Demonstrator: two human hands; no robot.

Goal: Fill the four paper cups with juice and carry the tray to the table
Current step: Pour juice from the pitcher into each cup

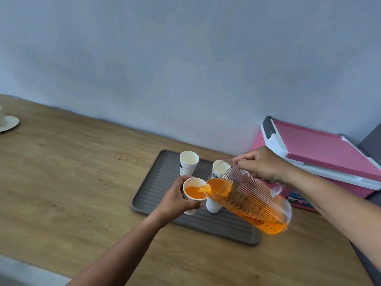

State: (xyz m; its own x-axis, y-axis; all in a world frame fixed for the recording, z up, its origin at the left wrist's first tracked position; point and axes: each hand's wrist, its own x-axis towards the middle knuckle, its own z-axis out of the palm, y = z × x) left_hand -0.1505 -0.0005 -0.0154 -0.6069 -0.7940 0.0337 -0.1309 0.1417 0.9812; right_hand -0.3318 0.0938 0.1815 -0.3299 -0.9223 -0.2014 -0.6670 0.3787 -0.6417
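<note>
Grey tray [148,195] sits at centre frame. At its left edge the left hand [175,200] grips a cup [192,181], about half full of juice [192,194]. The jug [253,200] slants from lower right up to its spout at the cup's right rim, and the right hand [261,166] grips its handle. Three more cups [188,164] stand behind and right, nearer the jug.

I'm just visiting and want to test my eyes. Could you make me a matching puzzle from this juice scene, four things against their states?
1 pitcher
2 held cup
3 far-left cup
4 tray

A empty, upright on the tray
B grey, ribbed, on the wooden counter
C tilted, pouring
D part full of orange juice

Pairs: 1-C, 2-D, 3-A, 4-B
</note>
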